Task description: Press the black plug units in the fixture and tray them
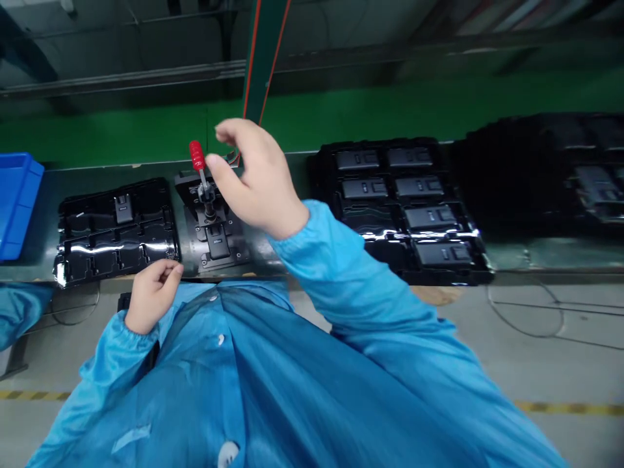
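Observation:
My right hand (253,179) hovers open just right of the red-capped lever (197,156) of a black clamp fixture (214,224); thumb and fingers are spread and hold nothing. A small black part (218,246) sits in the fixture under the clamp. My left hand (152,292) rests at the bench's front edge with fingers curled in; what they hold, if anything, I cannot make out. It is close to the left black tray (114,231), which carries one black part (123,208).
A black tray (400,208) with several black parts lies right of the fixture, more dark trays (550,169) beyond it. A blue bin (17,201) stands far left. Green conveyor belt (365,117) runs behind. A blue sleeve (22,309) shows at left. Cables lie on the floor.

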Motion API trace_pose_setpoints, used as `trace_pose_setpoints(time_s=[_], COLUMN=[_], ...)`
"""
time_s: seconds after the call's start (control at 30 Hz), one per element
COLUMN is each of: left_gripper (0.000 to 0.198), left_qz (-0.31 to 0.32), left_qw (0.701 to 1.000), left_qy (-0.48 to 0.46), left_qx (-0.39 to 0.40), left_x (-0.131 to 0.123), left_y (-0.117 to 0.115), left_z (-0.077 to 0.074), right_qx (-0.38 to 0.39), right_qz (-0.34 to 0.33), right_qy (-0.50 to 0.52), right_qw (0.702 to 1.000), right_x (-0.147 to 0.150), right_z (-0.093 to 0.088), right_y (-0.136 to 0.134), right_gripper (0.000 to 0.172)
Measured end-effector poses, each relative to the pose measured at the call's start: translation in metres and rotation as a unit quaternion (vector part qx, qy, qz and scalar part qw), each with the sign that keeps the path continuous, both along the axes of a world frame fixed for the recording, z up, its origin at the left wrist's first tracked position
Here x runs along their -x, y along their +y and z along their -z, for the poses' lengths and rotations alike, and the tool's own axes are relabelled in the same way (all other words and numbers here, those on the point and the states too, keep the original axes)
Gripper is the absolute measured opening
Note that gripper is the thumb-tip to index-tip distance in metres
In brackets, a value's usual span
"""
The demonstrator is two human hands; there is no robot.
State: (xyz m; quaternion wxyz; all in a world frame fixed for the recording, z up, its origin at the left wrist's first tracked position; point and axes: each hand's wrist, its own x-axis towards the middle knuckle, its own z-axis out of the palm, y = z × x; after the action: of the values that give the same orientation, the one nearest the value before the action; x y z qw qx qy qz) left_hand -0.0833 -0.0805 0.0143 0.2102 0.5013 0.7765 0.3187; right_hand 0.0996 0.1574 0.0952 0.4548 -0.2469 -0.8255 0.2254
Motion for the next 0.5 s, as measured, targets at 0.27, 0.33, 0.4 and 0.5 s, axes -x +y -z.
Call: trace_pose_setpoints(time_s=[0.27, 0.33, 0.4, 0.5], left_gripper=[0.027, 0.025, 0.022, 0.015], left_qz=[-0.083, -0.099, -0.093, -0.051], left_qw=[0.996, 0.995, 0.994, 0.988], left_qy=[0.019, 0.025, 0.031, 0.047], left_qx=[-0.012, -0.023, -0.047, -0.136], left_x=[0.015, 0.017, 0.017, 0.011], left_y=[-0.058, -0.061, -0.054, -0.029], left_z=[-0.004, -0.007, -0.015, -0.034], right_qx=[0.153, 0.194, 0.228, 0.214], right_qz=[-0.115, -0.146, -0.186, -0.210], right_qy=[-0.050, 0.017, 0.066, 0.105], right_qw=[0.980, 0.970, 0.954, 0.948], right_x=[0.056, 0.054, 0.046, 0.030], right_z=[-0.016, -0.026, -0.036, -0.033], right_y=[0.040, 0.025, 0.001, -0.037], right_gripper=[0.024, 0.027, 0.036, 0.048])
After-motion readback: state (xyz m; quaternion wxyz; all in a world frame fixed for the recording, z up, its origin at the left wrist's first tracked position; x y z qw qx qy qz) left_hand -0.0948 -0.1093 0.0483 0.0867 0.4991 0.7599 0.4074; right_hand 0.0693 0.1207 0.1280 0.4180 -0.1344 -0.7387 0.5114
